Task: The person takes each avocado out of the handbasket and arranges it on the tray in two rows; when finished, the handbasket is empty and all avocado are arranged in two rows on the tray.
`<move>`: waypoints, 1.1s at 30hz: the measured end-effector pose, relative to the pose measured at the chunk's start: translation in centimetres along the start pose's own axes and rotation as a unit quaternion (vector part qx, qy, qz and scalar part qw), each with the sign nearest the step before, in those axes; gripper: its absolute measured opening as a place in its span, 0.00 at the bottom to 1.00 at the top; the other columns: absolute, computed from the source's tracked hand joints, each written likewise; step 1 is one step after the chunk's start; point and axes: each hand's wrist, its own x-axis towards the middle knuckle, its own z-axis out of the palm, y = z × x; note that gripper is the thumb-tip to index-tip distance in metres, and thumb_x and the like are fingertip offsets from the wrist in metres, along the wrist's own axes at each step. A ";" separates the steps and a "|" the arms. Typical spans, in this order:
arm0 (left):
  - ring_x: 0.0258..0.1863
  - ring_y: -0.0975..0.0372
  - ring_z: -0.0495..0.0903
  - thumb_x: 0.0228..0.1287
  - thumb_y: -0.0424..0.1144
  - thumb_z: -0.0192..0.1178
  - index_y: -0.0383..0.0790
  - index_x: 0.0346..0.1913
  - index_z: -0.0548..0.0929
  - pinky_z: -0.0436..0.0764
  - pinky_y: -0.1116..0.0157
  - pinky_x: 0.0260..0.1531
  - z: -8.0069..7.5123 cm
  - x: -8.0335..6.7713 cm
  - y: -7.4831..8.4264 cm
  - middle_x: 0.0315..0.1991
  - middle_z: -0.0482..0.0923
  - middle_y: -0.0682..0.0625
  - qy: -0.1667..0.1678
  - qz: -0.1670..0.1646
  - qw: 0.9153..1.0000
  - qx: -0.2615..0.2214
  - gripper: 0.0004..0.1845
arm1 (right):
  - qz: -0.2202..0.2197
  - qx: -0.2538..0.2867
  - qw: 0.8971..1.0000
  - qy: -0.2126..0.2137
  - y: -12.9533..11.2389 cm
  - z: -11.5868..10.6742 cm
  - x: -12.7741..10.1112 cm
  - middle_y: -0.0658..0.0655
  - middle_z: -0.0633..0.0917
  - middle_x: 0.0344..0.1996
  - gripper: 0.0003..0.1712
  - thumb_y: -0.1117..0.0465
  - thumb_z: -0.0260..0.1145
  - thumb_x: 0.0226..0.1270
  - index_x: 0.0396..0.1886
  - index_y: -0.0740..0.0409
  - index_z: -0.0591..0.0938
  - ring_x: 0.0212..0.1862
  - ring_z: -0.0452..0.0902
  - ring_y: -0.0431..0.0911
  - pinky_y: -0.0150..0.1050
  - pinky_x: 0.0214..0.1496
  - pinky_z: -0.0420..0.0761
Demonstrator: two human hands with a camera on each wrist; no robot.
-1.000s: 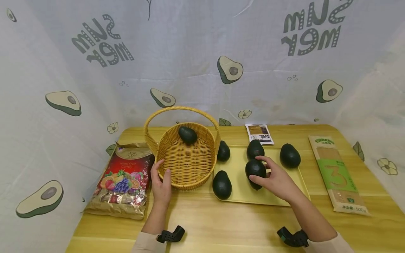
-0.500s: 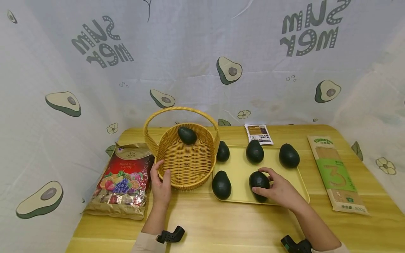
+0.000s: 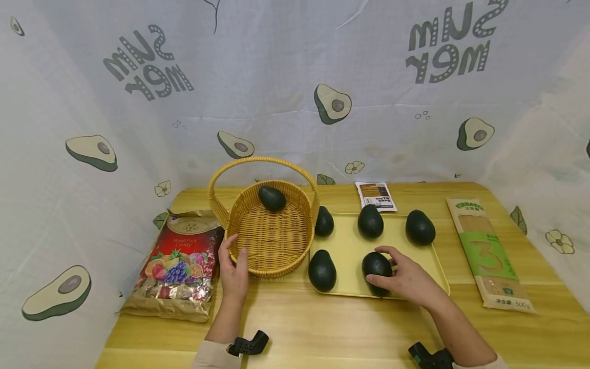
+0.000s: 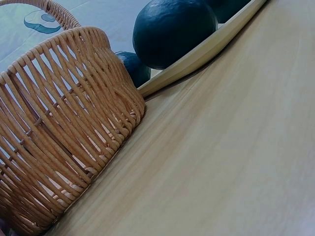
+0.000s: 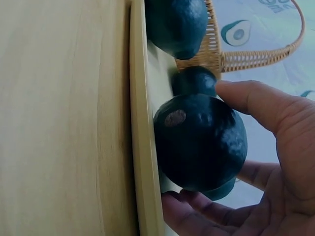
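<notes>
My right hand [image 3: 410,279] grips a dark green avocado [image 3: 377,269] at the front of the yellow tray [image 3: 348,243], thumb on one side and fingers round the other. In the right wrist view, that avocado [image 5: 199,142] sits low, right by the tray's edge. At the front left rim of the yellow wicker basket [image 3: 276,230], my left hand [image 3: 235,274] holds the rim between thumb and fingers. One avocado [image 3: 272,198] lies at the back inside the basket. Other avocados on the tray are at front left [image 3: 322,270], back middle [image 3: 371,221] and back right [image 3: 420,227]; another [image 3: 324,221] is partly hidden behind the basket.
A bag of mixed fruit candy [image 3: 180,266] lies left of the basket. Behind the tray is a small white packet [image 3: 376,196]. A long noodle pack [image 3: 489,253] lies to the right. A printed cloth [image 3: 276,102] hangs round the wooden table [image 3: 332,328].
My right hand has brought the avocado down and toward me, from near the back middle one to the tray's front edge. My left hand has stayed at the basket.
</notes>
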 end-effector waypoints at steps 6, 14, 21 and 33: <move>0.78 0.50 0.53 0.74 0.33 0.52 0.37 0.69 0.70 0.48 0.42 0.77 0.0 0.0 0.0 0.75 0.60 0.43 -0.003 0.003 1.000 0.002 0.22 | -0.012 0.020 1.000 -0.001 -0.1 0.1 0.0 0.69 0.80 0.53 0.48 0.45 0.76 0.61 0.74 0.61 0.66 0.46 0.83 0.51 0.41 0.40 0.80; 0.79 0.50 0.52 0.75 0.33 0.52 0.37 0.69 0.70 0.48 0.42 0.77 0.0 0.0 0.1 0.76 0.60 0.43 -0.004 0.002 1.000 0.002 0.22 | 0.005 0.015 1.000 0.006 -0.2 0.3 0.0 0.72 0.77 0.59 0.45 0.42 0.73 0.63 0.73 0.56 0.68 0.54 0.81 0.61 0.47 0.44 0.83; 0.79 0.50 0.53 0.75 0.34 0.52 0.42 0.69 0.70 0.49 0.41 0.76 -0.1 0.0 0.1 0.76 0.60 0.44 -0.006 -0.004 1.000 0.005 0.22 | 0.007 -0.002 1.000 0.010 0.0 0.0 0.0 0.70 0.81 0.55 0.47 0.41 0.74 0.62 0.74 0.58 0.66 0.56 0.80 0.63 0.48 0.44 0.82; 0.78 0.49 0.53 0.74 0.34 0.53 0.41 0.69 0.70 0.49 0.40 0.76 -0.1 0.0 0.0 0.76 0.60 0.44 -0.005 -0.002 1.000 0.007 0.22 | 0.000 -0.022 1.000 0.003 0.0 -0.2 0.1 0.71 0.81 0.55 0.50 0.40 0.73 0.63 0.75 0.61 0.64 0.49 0.83 0.57 0.47 0.42 0.81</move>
